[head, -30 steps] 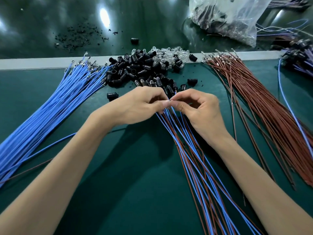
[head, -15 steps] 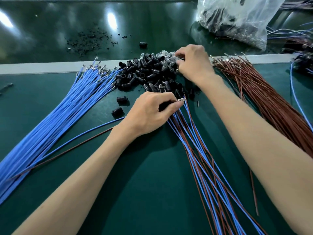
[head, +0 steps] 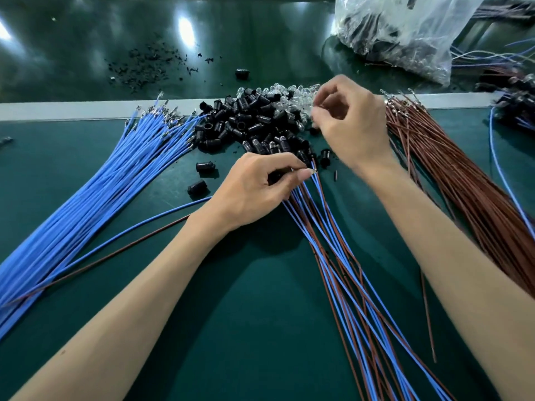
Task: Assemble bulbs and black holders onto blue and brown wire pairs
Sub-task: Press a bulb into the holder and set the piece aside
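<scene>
Just then, my left hand (head: 260,186) pinched a blue and brown wire pair (head: 318,186) near its tips, right hand (head: 353,123) curled over clear bulbs (head: 289,95), its hold I couldn't tell.

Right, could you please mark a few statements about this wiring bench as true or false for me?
1. The left hand pinches the tips of the blue and brown wires. True.
2. The blue wire bundle lies on the person's right. False: it lies on the left, and the brown wire bundle is on the right.
3. The clear bulbs are heaped against the black holders. True.
4. The right hand lies flat on the table. False: its fingers are curled, by the bulbs.
5. The plastic bag sits at the far right. True.
</scene>
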`<state>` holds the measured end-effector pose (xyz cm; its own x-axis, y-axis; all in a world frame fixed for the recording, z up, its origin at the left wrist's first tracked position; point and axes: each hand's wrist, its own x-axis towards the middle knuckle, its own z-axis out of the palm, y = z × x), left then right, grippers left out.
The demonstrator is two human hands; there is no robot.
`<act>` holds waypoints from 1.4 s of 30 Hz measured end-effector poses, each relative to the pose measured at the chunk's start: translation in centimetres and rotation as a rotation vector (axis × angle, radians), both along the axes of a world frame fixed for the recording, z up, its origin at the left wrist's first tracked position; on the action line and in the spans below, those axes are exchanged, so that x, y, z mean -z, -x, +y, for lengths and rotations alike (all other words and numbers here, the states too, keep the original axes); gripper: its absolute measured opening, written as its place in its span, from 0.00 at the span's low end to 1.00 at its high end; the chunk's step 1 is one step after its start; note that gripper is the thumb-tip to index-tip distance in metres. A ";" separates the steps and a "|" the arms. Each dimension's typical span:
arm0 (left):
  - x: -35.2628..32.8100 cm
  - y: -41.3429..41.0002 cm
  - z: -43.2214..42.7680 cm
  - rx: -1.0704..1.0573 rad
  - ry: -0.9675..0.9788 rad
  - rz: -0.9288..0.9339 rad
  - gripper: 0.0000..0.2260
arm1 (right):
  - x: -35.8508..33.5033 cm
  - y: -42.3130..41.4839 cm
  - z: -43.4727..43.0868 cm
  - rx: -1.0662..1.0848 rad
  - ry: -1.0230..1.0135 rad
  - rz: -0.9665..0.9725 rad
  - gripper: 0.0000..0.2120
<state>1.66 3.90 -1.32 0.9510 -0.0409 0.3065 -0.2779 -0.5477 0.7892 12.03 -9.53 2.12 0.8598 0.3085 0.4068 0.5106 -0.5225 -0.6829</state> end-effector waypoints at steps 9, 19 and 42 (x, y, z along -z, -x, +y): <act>-0.3 0.1 -0.4 0.017 0.238 0.031 0.03 | 1.8 4.4 -3.7 -0.227 -0.445 0.520 0.07; -0.3 0.2 -0.3 -0.006 0.208 0.103 0.05 | 2.9 5.4 -3.7 -0.229 -0.282 0.373 0.05; -0.4 0.3 0.2 -0.023 0.190 0.107 0.05 | 3.2 5.3 -3.9 -0.291 -0.284 0.410 0.05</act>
